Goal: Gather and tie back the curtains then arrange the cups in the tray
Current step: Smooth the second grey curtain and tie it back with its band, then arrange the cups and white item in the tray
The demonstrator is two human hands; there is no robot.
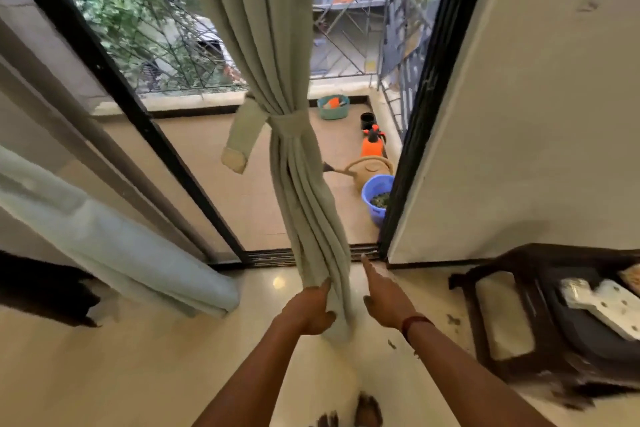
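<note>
Both forearms reach up from the bottom edge, toes showing on the pale glossy floor at six o'clock. The left hand is closed on the lower end of the gathered curtain, thumb on the near side and fingers wrapped behind the folds, pinching the fabric just above its hem. The right hand is just beside the curtain at about three o'clock of it, flat and spread with fingers extended toward the door track, holding nothing; whether its fingertips brush the cloth cannot be told. A reddish thread band circles the right wrist.

The sage-green curtain hangs from twelve o'clock, bunched at mid-height by a matching tieback wrapped around it, whose loose end dangles off at nine o'clock of the knot. A second, paler curtain hangs at nine o'clock beside the black-framed sliding door.

Beyond the glass, on the balcony at one o'clock, sit a teal basket, an orange spray bottle, a tan watering can and a blue tub. At four o'clock stands a dark wooden chair with a cream cushion, holding a dark tray; no cups can be made out.
</note>
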